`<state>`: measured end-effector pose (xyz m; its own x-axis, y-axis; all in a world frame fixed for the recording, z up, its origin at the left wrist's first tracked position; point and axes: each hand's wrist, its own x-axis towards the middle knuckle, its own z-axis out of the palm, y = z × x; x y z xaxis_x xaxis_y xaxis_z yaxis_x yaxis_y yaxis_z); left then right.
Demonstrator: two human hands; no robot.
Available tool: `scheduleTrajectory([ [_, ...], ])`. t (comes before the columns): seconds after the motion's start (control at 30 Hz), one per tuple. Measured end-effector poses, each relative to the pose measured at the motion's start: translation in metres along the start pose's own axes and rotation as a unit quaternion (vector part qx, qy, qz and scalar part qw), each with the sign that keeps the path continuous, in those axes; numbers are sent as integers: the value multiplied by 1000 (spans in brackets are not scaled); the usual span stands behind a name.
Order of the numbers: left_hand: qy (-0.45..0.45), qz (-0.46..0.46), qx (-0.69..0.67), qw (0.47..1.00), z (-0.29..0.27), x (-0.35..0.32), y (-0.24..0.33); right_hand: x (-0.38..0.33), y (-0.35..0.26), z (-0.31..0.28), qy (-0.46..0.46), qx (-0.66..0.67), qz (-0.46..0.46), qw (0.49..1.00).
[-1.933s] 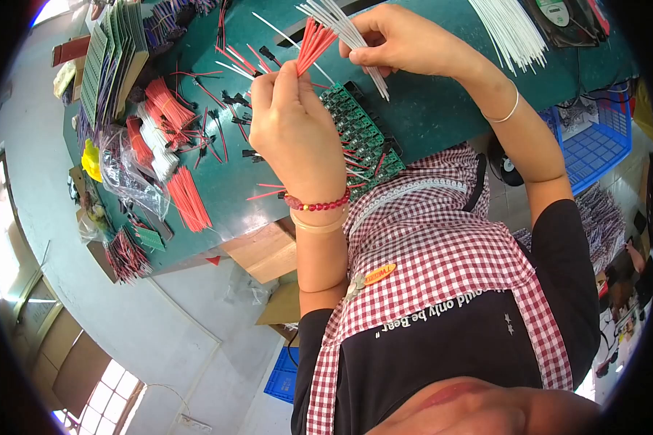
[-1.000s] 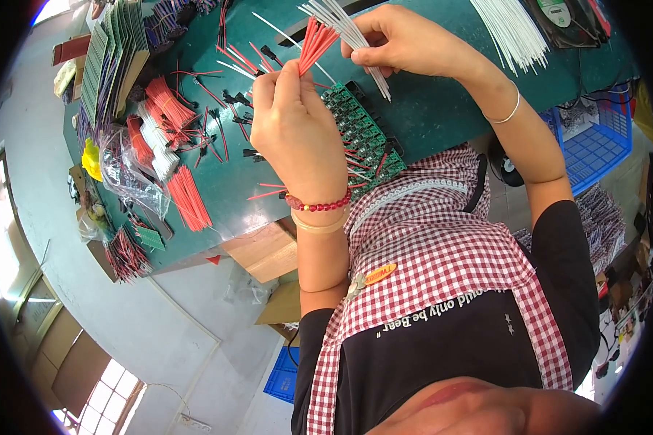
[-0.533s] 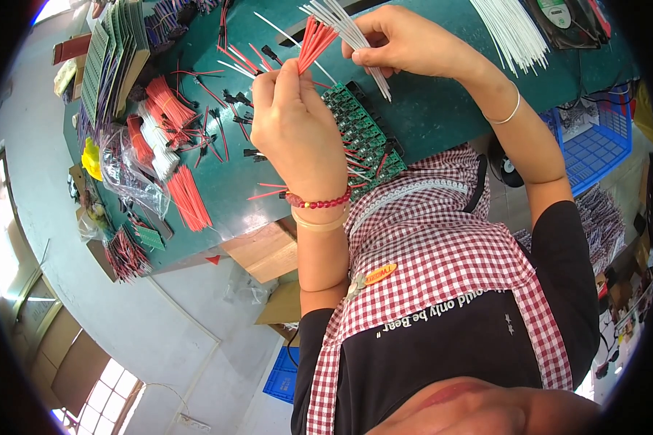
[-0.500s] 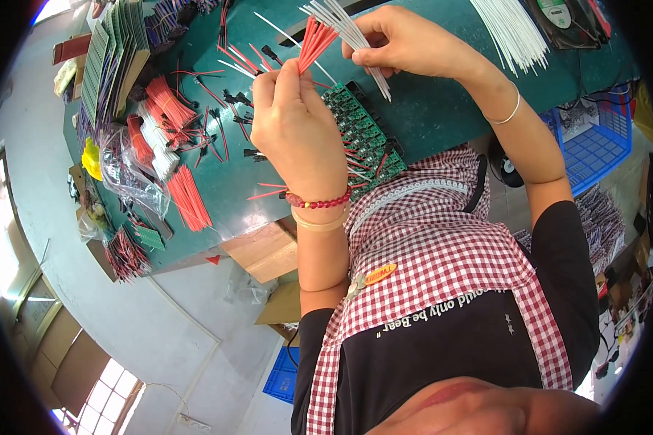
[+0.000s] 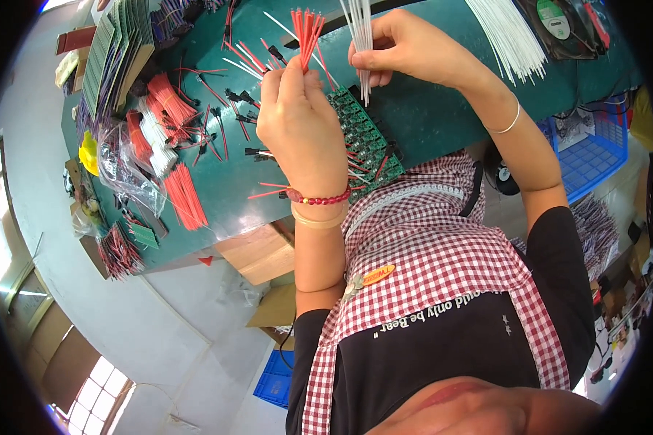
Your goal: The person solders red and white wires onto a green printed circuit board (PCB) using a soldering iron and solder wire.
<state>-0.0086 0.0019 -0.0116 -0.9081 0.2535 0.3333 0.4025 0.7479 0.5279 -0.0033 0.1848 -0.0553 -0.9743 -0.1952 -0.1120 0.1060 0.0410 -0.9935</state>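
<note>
My left hand (image 5: 297,119) is closed round a bundle of red wires (image 5: 308,32), their ends fanned out above the fingers. Pinched in my right hand (image 5: 410,47) is a bundle of white wires (image 5: 360,40), standing nearly upright just to the right of the red ones. A gap separates the two bundles. Beneath the hands, a panel of green circuit boards (image 5: 366,138) lies on the green table, with short red and white wires on it. Part of the panel is hidden by my left hand and wrist. Black connectors (image 5: 239,98) on leads lie left of my left hand.
On the left are bundles of red wires (image 5: 185,197), white wires (image 5: 158,138) and a clear plastic bag (image 5: 127,170). Green boards (image 5: 112,54) stand stacked at the far left. A large white wire bundle (image 5: 511,36) lies at the right, beside a black device (image 5: 559,25). A blue basket (image 5: 595,148) stands below the table.
The white bundle in my right hand has turned from slanting to nearly upright and no longer overlaps the red wires. The red bundle has also tipped more upright in my left hand.
</note>
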Motion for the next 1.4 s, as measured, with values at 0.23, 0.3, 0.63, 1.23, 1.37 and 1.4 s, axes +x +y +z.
scheduleTrajectory([
  [0.23,19,-33,-265,963,-5,0,5,-3,-15,10,51,-23,-20,998],
  [0.3,12,-34,-248,968,-9,0,6,-2,-13,14,52,-24,-28,998],
  [0.63,53,29,-64,996,0,-7,-1,0,-7,21,38,-38,-34,998],
  [1.23,42,27,-18,999,1,-7,-1,0,-9,24,20,-47,-41,998],
  [1.37,19,17,-8,1000,-2,-7,1,2,-17,24,13,-64,-20,998],
  [1.4,18,13,-3,1000,-3,-7,2,3,-18,24,10,-69,-15,997],
])
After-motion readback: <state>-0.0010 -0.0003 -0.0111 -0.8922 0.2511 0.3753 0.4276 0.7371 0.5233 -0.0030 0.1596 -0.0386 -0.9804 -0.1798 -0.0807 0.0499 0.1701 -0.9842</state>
